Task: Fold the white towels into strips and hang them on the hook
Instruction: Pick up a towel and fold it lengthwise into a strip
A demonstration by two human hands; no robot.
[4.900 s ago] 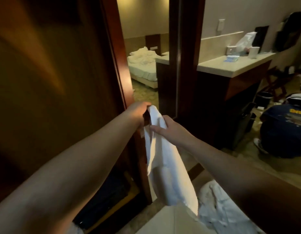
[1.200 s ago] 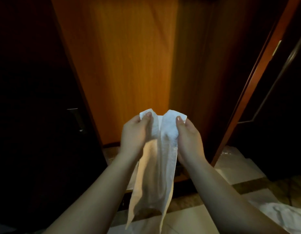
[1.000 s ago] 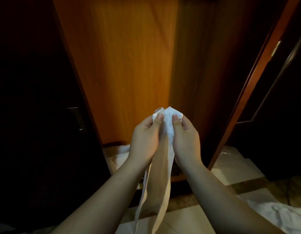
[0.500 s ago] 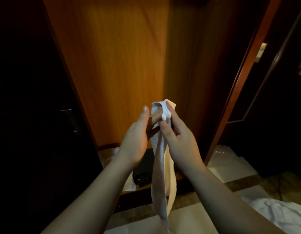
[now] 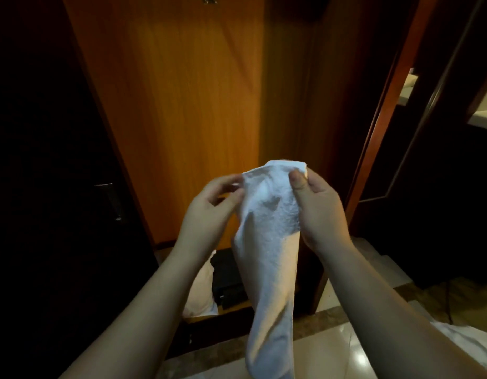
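A white towel [image 5: 269, 242] hangs as a narrow strip from my hands in front of an orange wooden panel [image 5: 182, 105]. My right hand [image 5: 318, 209] pinches its top right corner with thumb in front. My left hand [image 5: 209, 212] touches the top left edge with curled fingers. The towel's lower end reaches down past the floor edge. A small metal hook [image 5: 209, 0] shows at the top edge of the panel, high above the towel.
A dark door with a handle [image 5: 113, 201] stands at left. A black box [image 5: 228, 283] and a pale cloth [image 5: 201, 291] lie at the wardrobe bottom. More white towel [image 5: 466, 340] lies on the tiled floor at right. A door frame [image 5: 387, 119] rises at right.
The towel's top has been spread wider between my hands, after being pinched narrow half a second ago. The view has tilted up slightly, bringing the hook into sight.
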